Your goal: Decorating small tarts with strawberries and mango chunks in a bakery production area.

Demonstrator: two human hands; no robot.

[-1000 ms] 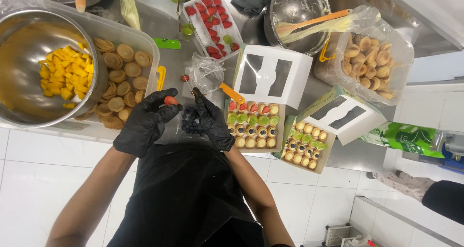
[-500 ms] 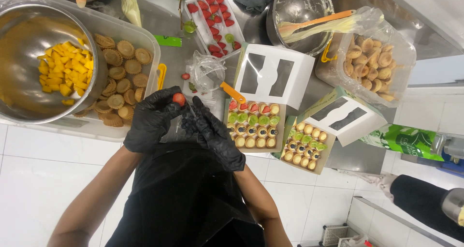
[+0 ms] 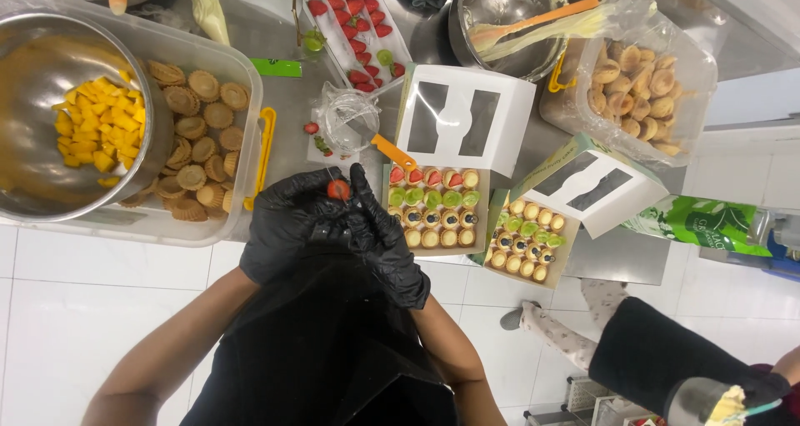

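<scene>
Mostly, the steel counter [image 3: 292, 101] is buried under containers, its near edge hidden by the person's black apron. Left of the open white box of small tarts [image 3: 433, 205], a clear tub of empty tart shells [image 3: 204, 134] is partly covered by a steel bowl of yellow fruit cubes [image 3: 58, 109], which the frame cuts off. Beyond the box sits a tray of strawberries [image 3: 354, 22]. Just left of the box, both black-gloved hands meet, fingers pointing toward the counter. The left hand [image 3: 287, 222] curls loosely, fingertips pinching a small piece of strawberry [image 3: 338, 190]. The right hand [image 3: 383, 238] presses against it, fingers bent; whether it grips anything cannot be made out. A second person's leg is cropped at lower right.
</scene>
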